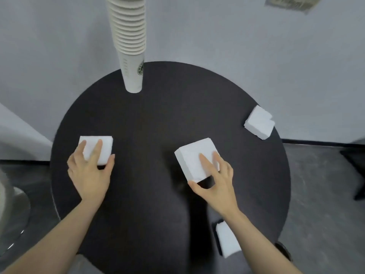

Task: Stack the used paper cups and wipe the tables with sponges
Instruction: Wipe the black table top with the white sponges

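A round black table [150,119] fills the view. A tall stack of white paper cups [128,42] stands at its far edge. My left hand [89,171] grips a white sponge [104,147] lying flat on the table's left side, fingers on top, thumb at its right edge. My right hand [215,180] holds a second white sponge [192,157] near the middle, fingers on top and thumb at its near corner. A third white sponge [258,123] sits at the table's right edge, overhanging slightly. A fourth [227,240] shows at the near edge under my right forearm.
A grey wall runs behind the table. Grey floor lies on both sides. A round metal base [13,214] is at the lower left, and dark furniture legs [357,171] stand at the right edge.
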